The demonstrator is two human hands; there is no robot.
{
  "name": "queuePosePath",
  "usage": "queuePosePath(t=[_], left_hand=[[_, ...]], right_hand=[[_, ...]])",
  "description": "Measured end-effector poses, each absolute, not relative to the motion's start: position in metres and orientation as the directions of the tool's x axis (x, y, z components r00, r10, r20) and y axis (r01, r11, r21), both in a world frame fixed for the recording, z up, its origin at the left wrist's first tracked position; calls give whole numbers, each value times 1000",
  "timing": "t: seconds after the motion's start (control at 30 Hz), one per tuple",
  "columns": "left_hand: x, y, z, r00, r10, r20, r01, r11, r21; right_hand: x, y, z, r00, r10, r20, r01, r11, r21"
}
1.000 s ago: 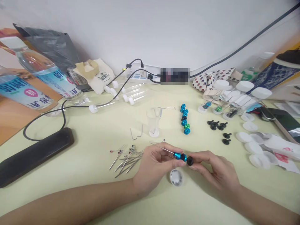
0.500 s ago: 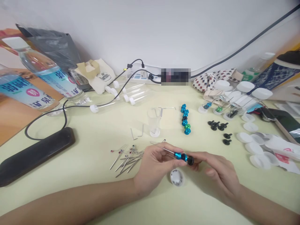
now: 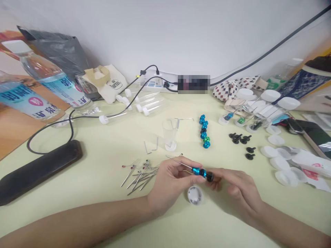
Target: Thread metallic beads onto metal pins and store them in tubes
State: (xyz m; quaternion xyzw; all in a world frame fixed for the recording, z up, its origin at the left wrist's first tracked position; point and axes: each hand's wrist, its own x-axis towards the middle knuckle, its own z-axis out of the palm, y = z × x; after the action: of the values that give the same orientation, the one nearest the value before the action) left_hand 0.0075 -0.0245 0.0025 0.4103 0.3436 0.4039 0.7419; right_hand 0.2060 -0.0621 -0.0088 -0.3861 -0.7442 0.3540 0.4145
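Observation:
My left hand (image 3: 172, 182) pinches a slim blue-and-black metal tool (image 3: 199, 171) between thumb and fingers. A thin metal rod runs from its blue end up to the left, and a round black knob (image 3: 209, 177) forms its right end. My right hand (image 3: 238, 187) has its fingertips close behind that knob, its thumb held apart; whether they touch the knob I cannot tell. Below the tool stands a small white cup (image 3: 194, 195) with several tiny parts inside. Left of my left hand lies a pile of thin metal rods (image 3: 139, 177) with small coloured ends.
Several blue, green and black knobs (image 3: 203, 131) form a row. Black screw-like pieces (image 3: 240, 138) lie to their right, with white caps (image 3: 280, 163) beyond. A clear cup (image 3: 170, 136), hex keys (image 3: 147, 148), clear tubes (image 3: 152, 102) and a black case (image 3: 41, 172) are further left.
My right hand has shifted very slightly, its thumb and fingers moving a little by the knob. My left hand keeps the tool in nearly the same place.

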Motion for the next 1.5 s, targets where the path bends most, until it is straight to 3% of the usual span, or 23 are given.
queuePosePath(t=[0.57, 0.87, 0.97, 1.1, 1.5], left_hand=[[9, -25, 3, 433, 883, -180, -325, 339, 883], [6, -22, 2, 404, 883, -239, -234, 353, 906], [7, -22, 1, 404, 884, -233, -251, 352, 902], [8, -21, 0, 416, 886, -206, -282, 340, 897], [7, -23, 0, 431, 881, -197, -300, 346, 889]], right_hand=[[207, -61, -13, -425, 859, 287, 260, 419, -870], [207, -67, -16, -490, 738, 464, 354, 655, -667], [209, -69, -15, -383, 788, 482, 306, 601, -738], [210, -67, -8, -250, 900, 356, 276, 419, -865], [208, -64, -4, -263, 890, 373, 317, 445, -838]])
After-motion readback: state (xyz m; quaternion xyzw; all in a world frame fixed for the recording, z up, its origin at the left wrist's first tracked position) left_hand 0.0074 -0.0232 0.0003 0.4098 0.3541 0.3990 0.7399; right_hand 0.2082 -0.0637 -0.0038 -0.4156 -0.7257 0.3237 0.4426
